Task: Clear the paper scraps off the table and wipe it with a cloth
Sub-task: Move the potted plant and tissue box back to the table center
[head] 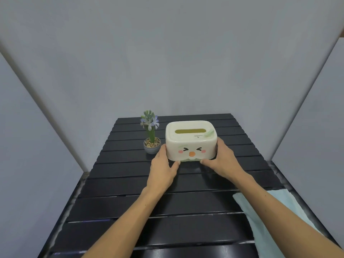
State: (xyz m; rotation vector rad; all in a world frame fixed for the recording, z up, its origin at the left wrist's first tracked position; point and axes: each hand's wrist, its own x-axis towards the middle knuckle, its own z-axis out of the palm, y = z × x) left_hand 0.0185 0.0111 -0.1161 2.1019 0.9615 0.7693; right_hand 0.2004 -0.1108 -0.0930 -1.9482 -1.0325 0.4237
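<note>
Cream tissue box with tiny unreadable label, gripped between left hand and right hand

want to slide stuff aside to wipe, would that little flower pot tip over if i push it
Possibly. The flower pot is small and round with a tall stem rising well above its rim, so a push high up could topple it. The pebbles filling it probably add weight low down, which should steady it. Pushing at the base seems safer, though the table has grooves between slats that might catch it.
</note>
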